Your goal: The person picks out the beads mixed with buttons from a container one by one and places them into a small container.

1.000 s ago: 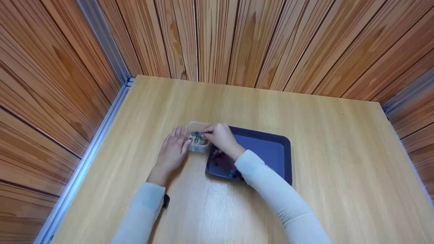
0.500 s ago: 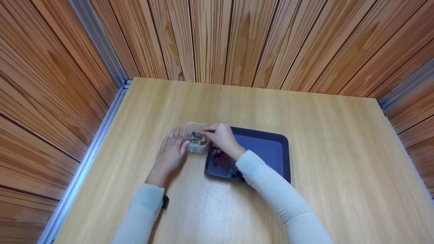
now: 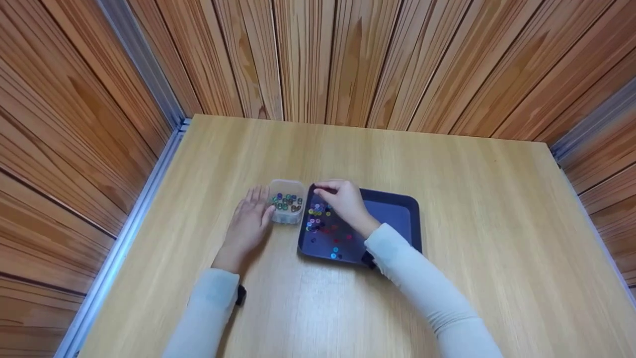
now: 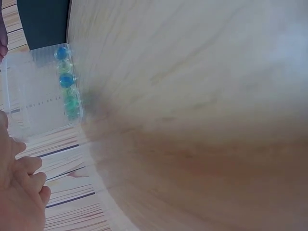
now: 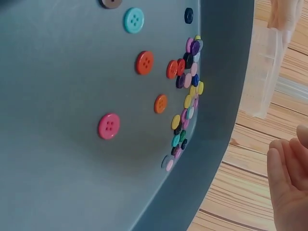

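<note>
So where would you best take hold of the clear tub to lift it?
Probably by its two long side walls, from above. The tub stands upright and open-topped, with buttons inside, so it should stay level. The left hand lies at its left wall, and the tray sits close on its right, leaving little room for fingers there.

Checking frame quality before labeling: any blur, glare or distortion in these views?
Head view: sharp, wide-angle bend at the walls, soft sheen on the table. Left wrist view: table blurred, clear plastic box soft. Right wrist view: buttons crisp on the tray, fingers at the edge soft.
</note>
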### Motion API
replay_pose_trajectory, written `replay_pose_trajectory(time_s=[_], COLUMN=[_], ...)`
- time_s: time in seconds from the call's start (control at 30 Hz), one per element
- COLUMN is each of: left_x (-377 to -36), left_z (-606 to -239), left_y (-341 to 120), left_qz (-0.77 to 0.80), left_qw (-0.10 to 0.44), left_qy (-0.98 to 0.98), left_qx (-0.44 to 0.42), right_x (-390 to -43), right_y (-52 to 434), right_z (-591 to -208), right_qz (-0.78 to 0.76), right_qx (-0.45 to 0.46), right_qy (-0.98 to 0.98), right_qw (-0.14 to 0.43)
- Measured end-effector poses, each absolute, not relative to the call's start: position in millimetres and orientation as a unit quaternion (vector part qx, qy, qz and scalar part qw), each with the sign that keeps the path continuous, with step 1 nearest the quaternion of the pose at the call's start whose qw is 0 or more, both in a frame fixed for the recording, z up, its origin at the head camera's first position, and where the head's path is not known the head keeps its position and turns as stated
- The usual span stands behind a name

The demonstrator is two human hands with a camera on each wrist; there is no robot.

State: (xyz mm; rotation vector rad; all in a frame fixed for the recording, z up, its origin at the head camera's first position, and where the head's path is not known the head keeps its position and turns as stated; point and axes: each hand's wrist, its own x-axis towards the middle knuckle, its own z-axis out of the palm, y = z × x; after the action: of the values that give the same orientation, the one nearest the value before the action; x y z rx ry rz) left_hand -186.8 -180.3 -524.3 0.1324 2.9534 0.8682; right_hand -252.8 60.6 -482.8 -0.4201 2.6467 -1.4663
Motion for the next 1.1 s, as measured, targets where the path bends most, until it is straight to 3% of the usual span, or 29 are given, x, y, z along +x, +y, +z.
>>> replay_pose_trajectory(time_s=[0.53,1.1], left_x=[-191.0,-199.9], left_z=[-526.2,-521.3], left_y=[-182.3,-193.7], left_qz=[0.279,0.260], left_qw=[0.031,0.047], left_qy=[0.959,0.963], left_qx=[0.048,0.049], right_x=[-247.5,-232.4], right_y=[85.8,132.7], right_z=[-475.5,-471.8], right_qz=[-0.517,-0.388], right_qx=[-0.096,-0.064], right_qy=[0.850,0.915], right_qw=[0.025,0.087])
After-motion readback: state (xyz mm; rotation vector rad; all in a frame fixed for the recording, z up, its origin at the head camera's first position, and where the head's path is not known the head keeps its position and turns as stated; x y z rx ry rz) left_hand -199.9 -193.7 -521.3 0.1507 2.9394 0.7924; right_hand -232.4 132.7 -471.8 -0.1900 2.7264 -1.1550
